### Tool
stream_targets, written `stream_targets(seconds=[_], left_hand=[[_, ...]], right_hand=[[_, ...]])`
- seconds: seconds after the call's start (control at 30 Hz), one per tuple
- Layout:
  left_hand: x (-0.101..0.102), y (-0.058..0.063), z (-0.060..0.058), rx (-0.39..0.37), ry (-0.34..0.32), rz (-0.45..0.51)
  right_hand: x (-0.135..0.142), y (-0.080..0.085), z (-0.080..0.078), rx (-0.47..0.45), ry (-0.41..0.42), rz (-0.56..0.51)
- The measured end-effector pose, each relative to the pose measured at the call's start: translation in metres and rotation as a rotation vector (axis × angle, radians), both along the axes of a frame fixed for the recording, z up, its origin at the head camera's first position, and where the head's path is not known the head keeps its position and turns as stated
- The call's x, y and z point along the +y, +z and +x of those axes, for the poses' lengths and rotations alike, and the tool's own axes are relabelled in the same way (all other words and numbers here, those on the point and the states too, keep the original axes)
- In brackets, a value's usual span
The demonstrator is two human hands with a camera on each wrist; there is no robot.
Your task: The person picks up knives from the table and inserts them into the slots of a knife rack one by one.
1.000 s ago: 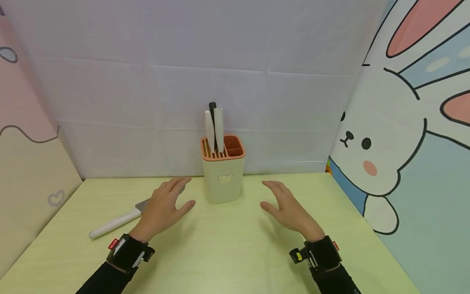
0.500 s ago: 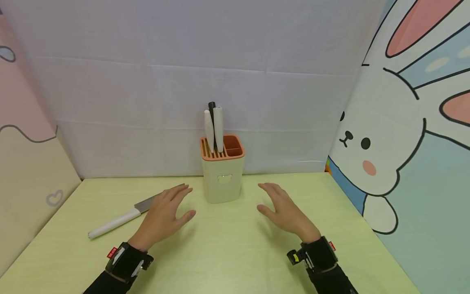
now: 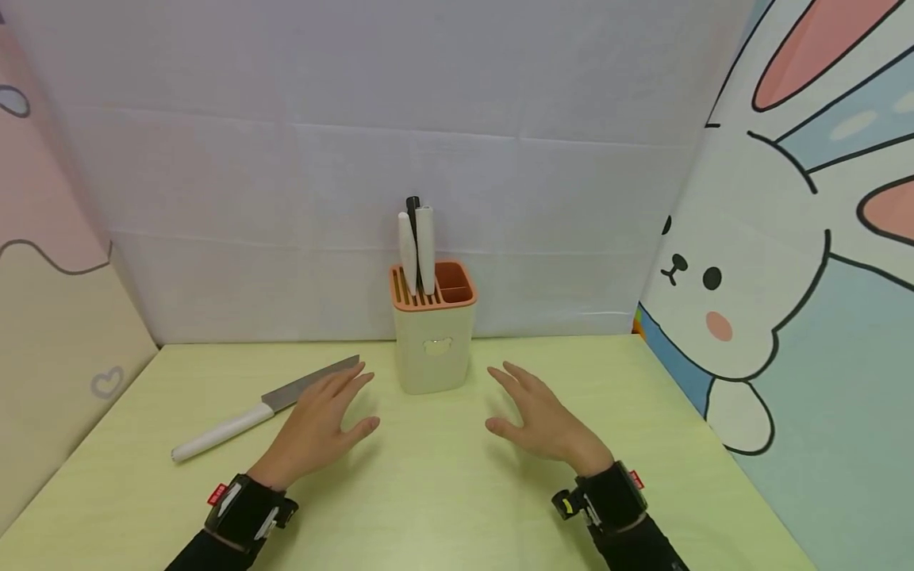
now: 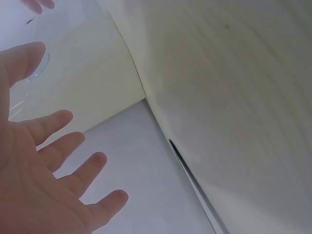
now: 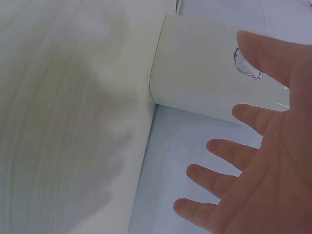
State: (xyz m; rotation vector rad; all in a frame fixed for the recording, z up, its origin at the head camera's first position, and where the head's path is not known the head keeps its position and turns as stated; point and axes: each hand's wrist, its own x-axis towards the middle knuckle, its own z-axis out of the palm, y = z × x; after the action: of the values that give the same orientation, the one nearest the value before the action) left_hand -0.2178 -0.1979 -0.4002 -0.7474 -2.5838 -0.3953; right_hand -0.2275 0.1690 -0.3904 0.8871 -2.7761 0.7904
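A pale knife block [image 3: 433, 353] with an orange slotted top stands at the back middle of the table. Handles of two white knives [image 3: 425, 252] and a black one [image 3: 412, 205] rise from its slots. To the left lies a kitchen knife [image 3: 224, 433] with a white handle, its blade pointing toward the block and partly covered by my left hand [image 3: 317, 428]. That hand hovers with fingers extended, holding nothing. On the right side of the block, my right hand [image 3: 546, 420] is likewise held over the table, fingers spread. In the right wrist view its palm faces the block [image 5: 195, 68].
The pale yellow-green table [image 3: 443, 507] meets a white cloth backdrop [image 3: 214, 190] just behind the block. A cartoon rabbit panel [image 3: 757, 301] flanks the right edge, and a pink and cream panel [image 3: 64, 341] the left.
My right hand has shifted left and slightly toward me, spreading its fingers. My left hand has drawn slightly nearer to me, uncovering more of the knife blade. The block stays put.
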Motion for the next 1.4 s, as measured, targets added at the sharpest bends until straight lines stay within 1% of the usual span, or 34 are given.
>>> stream_targets(seconds=[0.13,0.23,0.4,0.57,0.67,0.77,0.93,1.03,1.13,1.27,1.4], left_hand=[[-0.003,-0.002,-0.001,0.001,0.005,-0.005],[-0.006,-0.004,-0.001,-0.003,0.01,-0.011],[-0.009,-0.006,0.001,-0.016,0.025,-0.034],[-0.013,-0.006,0.0,0.015,0.023,-0.074],[-0.017,-0.006,-0.001,0.024,0.036,-0.105],[-0.024,-0.004,-0.001,-0.003,0.064,-0.131],[-0.037,0.0,-0.002,-0.087,0.124,-0.152],[-0.047,0.002,-0.003,-0.119,0.155,-0.149],[-0.06,0.003,-0.004,-0.133,0.184,-0.145],[-0.082,0.001,-0.007,-0.147,0.21,-0.153],[-0.101,0.0,-0.008,-0.168,0.217,-0.159]], right_hand=[[-0.005,-0.003,0.001,-0.001,0.021,0.021],[-0.006,-0.005,0.001,0.004,0.021,0.041],[-0.008,-0.005,0.002,0.023,0.027,0.058],[-0.008,-0.004,0.003,0.038,0.028,0.058],[-0.007,-0.004,0.003,0.041,0.03,0.057],[-0.008,-0.004,0.003,0.04,0.031,0.064],[-0.008,-0.006,0.003,0.048,0.031,0.076],[-0.009,-0.006,0.003,0.054,0.04,0.068],[-0.011,-0.005,0.005,0.053,0.057,0.058],[-0.013,-0.004,0.005,0.06,0.066,0.06],[-0.013,-0.004,0.006,0.058,0.062,0.066]])
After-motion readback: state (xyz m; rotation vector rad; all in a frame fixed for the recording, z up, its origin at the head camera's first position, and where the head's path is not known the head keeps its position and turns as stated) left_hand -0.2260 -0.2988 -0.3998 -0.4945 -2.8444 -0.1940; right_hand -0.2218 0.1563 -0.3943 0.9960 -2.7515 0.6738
